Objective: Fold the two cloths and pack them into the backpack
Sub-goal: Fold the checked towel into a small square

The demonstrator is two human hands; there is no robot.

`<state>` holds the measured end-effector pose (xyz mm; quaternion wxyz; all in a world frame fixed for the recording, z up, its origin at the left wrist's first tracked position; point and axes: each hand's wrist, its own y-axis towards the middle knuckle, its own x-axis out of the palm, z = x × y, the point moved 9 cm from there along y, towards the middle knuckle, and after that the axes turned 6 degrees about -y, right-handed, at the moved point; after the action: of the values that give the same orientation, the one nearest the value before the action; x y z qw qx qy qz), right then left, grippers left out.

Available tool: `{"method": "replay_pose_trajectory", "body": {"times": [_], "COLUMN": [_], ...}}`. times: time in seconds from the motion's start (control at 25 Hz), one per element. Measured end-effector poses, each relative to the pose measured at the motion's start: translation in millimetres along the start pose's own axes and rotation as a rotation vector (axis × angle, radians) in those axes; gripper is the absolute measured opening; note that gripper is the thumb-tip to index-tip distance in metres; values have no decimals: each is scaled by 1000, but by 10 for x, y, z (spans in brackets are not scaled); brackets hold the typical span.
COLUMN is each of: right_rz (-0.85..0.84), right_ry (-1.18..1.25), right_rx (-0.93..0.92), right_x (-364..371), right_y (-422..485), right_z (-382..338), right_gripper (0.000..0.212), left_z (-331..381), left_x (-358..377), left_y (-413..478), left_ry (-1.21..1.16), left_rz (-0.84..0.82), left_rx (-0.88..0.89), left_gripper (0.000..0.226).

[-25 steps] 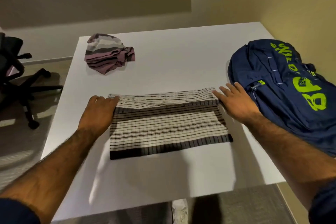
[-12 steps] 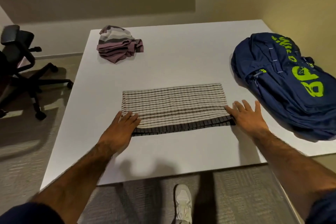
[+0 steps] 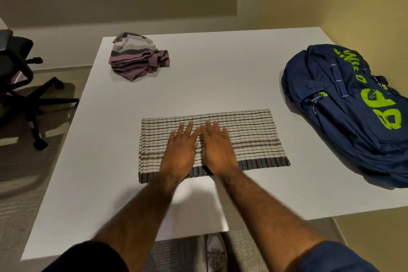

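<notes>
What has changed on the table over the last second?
The checked cloth was folded over into a narrower strip. Both hands, left and right, slid from its ends to the middle, pressing flat. The crumpled striped cloth and backpack stayed put.

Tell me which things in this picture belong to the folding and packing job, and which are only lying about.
Belonging to the job:
- checked cloth, folded, under both flat hands
- crumpled striped cloth, not yet folded
- blue backpack
- left hand, right hand

Only lying about:
- office chair
- white table, only the work surface
</notes>
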<state>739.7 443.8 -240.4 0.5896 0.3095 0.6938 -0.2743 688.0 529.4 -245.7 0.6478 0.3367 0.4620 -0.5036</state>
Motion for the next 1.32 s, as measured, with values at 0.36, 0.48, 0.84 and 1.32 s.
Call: {"method": "replay_pose_trajectory", "body": {"times": [0.36,0.48,0.84,1.32], "right_rz": [-137,-151,30,-144], "right_ry": [-27,-86,-164,-156], "right_rx": [95,129,307,151], "right_x": [408,322,-151,217], "right_y": [54,31,140,478], "right_z": [524,942,1469,1414], "right_gripper": [71,72,67,77], "left_z": [-456,-635,-370,-616], "left_x": [300,244,70,263], "left_y": [61,17,269,564], "left_ry": [24,92,83,47], "left_rz": [58,67,146,25], "left_rx": [-146,-156,-185,-166], "left_gripper": [75,80,67,69]}}
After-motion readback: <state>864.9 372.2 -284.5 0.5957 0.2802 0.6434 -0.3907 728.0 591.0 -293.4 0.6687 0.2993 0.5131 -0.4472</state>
